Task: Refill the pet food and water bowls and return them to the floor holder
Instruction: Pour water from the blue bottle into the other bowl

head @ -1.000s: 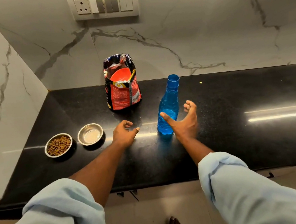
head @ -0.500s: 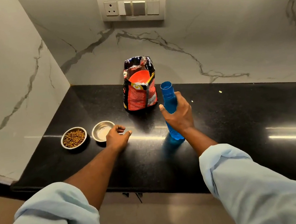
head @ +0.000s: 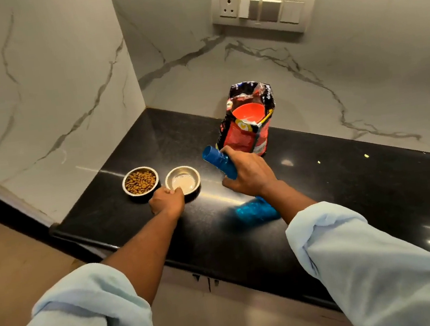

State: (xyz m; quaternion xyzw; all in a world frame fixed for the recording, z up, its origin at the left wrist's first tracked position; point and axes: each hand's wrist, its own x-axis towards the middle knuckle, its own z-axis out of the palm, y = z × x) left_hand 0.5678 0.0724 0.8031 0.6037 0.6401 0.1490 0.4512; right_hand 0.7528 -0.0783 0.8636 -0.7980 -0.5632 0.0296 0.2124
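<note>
Two small steel bowls stand side by side on the black counter [head: 349,194]. The left bowl [head: 140,183] is full of brown kibble. The right bowl [head: 182,180] holds a little water. My left hand [head: 167,202] grips the near rim of the water bowl. My right hand [head: 249,173] is wrapped around a blue plastic bottle [head: 219,161], lifted off the counter and tilted with its open mouth pointing left toward the water bowl. The bottle's lower end shows below my wrist; its middle is hidden by my hand.
An open red and black pet food bag [head: 248,125] with an orange scoop [head: 248,113] inside stands behind the bottle. Marble walls close the corner at left and back. A switch panel [head: 263,6] is on the back wall. The counter's front edge runs diagonally; floor lies below.
My right hand has lifted the bottle and tipped it leftward toward the water bowl. My left hand has moved onto the water bowl's rim. The view has swung left.
</note>
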